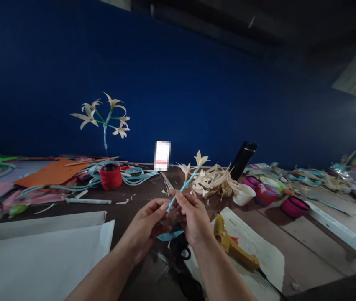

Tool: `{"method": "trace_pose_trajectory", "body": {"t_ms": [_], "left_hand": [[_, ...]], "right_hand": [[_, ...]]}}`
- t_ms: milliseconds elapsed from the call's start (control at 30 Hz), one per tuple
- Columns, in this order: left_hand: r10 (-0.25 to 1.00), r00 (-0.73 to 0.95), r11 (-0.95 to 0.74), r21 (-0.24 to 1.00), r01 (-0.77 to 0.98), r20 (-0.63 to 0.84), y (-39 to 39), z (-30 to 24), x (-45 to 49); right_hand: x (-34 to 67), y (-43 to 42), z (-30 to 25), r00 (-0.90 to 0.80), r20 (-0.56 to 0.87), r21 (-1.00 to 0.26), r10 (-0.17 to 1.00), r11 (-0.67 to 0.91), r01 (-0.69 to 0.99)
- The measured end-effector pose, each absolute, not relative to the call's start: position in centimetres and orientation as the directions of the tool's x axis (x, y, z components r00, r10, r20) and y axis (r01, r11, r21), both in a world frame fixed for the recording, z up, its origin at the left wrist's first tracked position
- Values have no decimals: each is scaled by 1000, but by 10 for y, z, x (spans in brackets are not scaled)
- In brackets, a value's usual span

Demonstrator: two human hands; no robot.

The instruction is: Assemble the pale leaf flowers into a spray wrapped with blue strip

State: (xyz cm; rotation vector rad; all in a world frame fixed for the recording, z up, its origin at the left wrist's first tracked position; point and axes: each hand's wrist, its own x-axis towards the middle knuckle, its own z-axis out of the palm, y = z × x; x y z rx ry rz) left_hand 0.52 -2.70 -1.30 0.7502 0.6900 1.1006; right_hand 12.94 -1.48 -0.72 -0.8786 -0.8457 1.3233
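Observation:
My left hand (146,225) and my right hand (193,217) meet above the table, both pinching a thin light-blue wrapped stem (180,190). The stem slants up to the right and carries cream paper flowers (198,161) at its top. Fingers of both hands are closed round the stem's lower end. A scrap of blue tape (168,236) lies just under my hands, and black scissors (180,251) sit on the table below them.
A yellow glue gun (231,244) lies on white paper to my right. A pile of cream petals (215,182), white cup (243,194), pink rolls (293,207), black bottle (242,161), red spool (111,176), finished flower sprig (105,119) and white sheets (39,251) surround.

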Motion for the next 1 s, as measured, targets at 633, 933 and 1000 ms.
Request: {"method": "trace_pose_trajectory", "body": {"t_ms": [633, 933, 1000], "left_hand": [[777, -80, -543, 730, 415, 624, -37, -16, 3], [744, 9, -552, 606, 573, 669, -32, -20, -1], [772, -9, -535, 657, 531, 636, -31, -20, 0]], "right_hand": [[133, -21, 1, 238, 350, -931, 906, 309, 192], [127, -22, -1, 210, 413, -898, 886, 357, 257], [127, -20, -3, 203, 372, -921, 906, 335, 197]]}}
